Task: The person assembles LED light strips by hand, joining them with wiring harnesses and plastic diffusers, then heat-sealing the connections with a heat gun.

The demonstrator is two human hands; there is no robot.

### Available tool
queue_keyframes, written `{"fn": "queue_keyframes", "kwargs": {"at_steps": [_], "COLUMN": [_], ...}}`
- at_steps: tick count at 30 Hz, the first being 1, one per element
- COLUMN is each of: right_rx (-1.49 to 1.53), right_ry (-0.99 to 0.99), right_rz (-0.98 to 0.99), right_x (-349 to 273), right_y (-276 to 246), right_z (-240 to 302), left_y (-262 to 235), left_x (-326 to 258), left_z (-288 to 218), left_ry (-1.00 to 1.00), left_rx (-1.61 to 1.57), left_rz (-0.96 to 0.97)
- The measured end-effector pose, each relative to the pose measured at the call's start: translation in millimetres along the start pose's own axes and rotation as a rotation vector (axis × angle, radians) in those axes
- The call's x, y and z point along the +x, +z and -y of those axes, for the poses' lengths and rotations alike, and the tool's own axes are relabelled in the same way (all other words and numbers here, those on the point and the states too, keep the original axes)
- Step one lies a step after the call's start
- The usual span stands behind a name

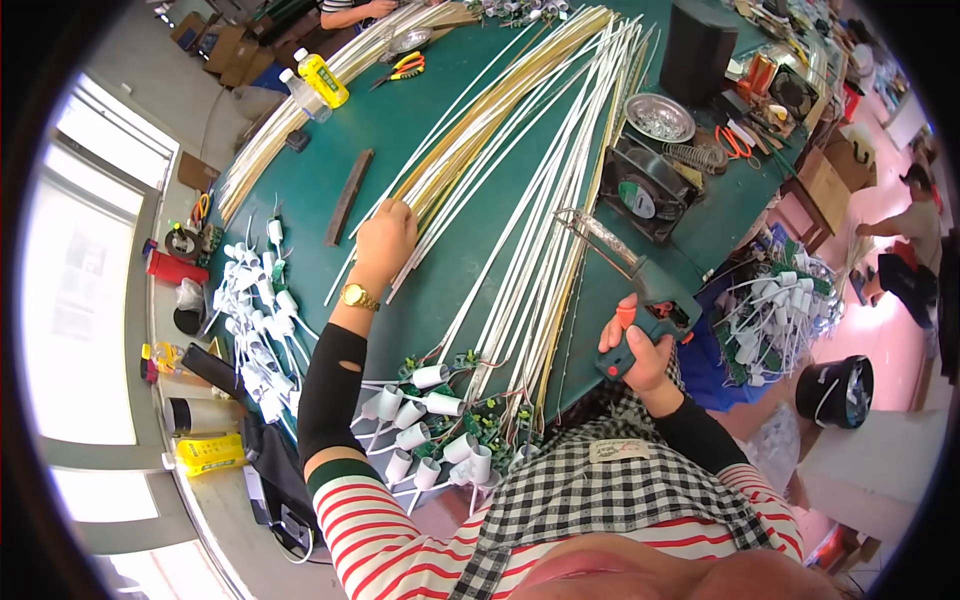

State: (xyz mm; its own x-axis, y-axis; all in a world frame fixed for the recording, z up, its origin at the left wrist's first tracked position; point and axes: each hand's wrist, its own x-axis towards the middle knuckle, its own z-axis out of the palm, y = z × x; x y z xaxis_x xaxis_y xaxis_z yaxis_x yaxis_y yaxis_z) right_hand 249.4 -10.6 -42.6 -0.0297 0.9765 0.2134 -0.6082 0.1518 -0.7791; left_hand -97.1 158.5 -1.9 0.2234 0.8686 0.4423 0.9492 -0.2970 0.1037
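My left hand (pixel 386 238) is closed over the near ends of a bundle of long thin white and yellowish strips (pixel 445 165) on the green table; which ones its fingers pinch is partly hidden. In my right hand (pixel 645 368) is a dark green soldering gun (pixel 662 298) with an orange trigger and a perforated metal barrel. Its tip points up and left, over the right edge of a second fan of white strips (pixel 540 230). At the near ends of that fan lie several white lamp bases (pixel 440 404) with small green circuit boards and wires, just in front of me.
A black fan (pixel 645 188), a metal dish (pixel 660 118) and a black box (pixel 697 50) stand to the right. More white lamp bases (pixel 262 310) are heaped at left. A dark bar (pixel 349 197), pliers (pixel 402 69) and bottles (pixel 322 80) lie farther off. Another person's hand (pixel 378 8) is at the far edge.
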Motion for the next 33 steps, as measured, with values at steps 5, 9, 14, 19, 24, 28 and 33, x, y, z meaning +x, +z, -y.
{"fn": "queue_keyframes", "kwargs": {"at_steps": [5,9,14,19,24,28,33], "right_rx": [0.018,-0.006,0.008,0.0,-0.038,-0.099,-0.072], "right_ry": [-0.005,-0.006,-0.022,-0.088,-0.095,-0.102,-0.093], "right_rz": [0.001,0.014,0.069,0.072,0.077,0.067,0.098], "right_x": [1.4,3.3,2.8,-0.5,-2.0,4.4,4.7], "right_y": [-0.7,-1.6,-3.1,-5.4,-1.2,-1.8,-0.4], "right_z": [-1.2,0.4,-2.3,-7.8,-3.5,-5.4,-7.2], "left_y": [-7.2,-9.2,-20.6,-34.8,-30.7,-31.0,-45.5], "left_x": [-14.8,-30.4,-50.0,-89.6,-110.8,-101.9,-77.7], "left_z": [-24.3,-43.7,-53.9,-31.8,-15.6,-32.1,76.4], "left_ry": [-0.071,-0.206,-0.187,-0.239,-0.311,-0.203,-0.296], "left_rx": [-0.272,-0.548,-0.316,-0.159,-0.235,-0.348,-0.156], "left_rz": [-0.119,0.135,0.259,0.221,0.192,0.268,-0.141]}}
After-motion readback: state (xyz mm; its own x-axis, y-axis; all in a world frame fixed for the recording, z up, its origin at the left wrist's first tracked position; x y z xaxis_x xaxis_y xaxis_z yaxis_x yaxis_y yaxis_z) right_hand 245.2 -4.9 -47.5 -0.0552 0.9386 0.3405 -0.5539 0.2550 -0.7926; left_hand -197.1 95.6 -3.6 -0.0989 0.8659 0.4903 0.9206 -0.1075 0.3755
